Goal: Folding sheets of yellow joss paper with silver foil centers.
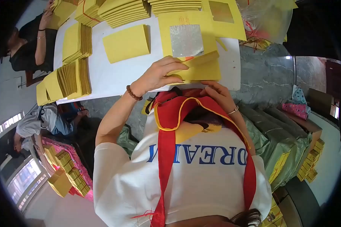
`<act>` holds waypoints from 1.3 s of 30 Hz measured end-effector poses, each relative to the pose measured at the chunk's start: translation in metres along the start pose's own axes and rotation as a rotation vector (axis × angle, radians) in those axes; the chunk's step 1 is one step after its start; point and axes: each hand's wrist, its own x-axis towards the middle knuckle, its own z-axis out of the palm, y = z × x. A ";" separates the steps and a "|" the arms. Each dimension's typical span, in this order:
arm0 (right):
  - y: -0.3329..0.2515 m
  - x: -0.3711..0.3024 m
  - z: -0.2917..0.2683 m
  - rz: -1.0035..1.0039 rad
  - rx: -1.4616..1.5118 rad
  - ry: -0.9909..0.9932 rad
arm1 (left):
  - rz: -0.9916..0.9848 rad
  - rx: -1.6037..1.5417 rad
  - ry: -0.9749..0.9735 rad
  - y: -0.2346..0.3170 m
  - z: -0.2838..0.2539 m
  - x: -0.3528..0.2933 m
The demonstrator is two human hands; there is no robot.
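Note:
A yellow paper sheet (165, 28) with a silver foil square (186, 39) lies at the table's front edge. Its near part is folded over as a yellow flap (202, 66). My left hand (155, 75), with a brown bead bracelet, grips the left end of this flap between thumb and bent fingers. At the flap's near edge, my right hand (219, 94) touches the paper with fingers stretched out and slightly apart; its palm is partly hidden. Left of the sheet lies a folded yellow paper (125, 43). Another yellow sheet with a foil square (221, 12) is partly underneath, at the far right.
Stacks of folded yellow paper (77, 41) line the white table's (98, 81) left and far sides. A clear plastic bag (267, 22) stands at far right. One person (30, 45) sits at far left; another (38, 125) handles yellow bundles. Green-wrapped piles (274, 140) stand right of me.

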 end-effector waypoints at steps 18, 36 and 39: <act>-0.029 0.017 -0.015 -0.176 -0.063 0.297 | 0.051 0.021 0.002 -0.001 0.002 0.000; -0.028 0.035 -0.017 -0.128 -0.065 0.325 | 0.192 0.163 0.070 -0.002 0.007 0.001; -0.021 0.035 -0.024 -0.207 0.017 0.367 | 0.289 0.449 0.091 0.007 0.013 0.003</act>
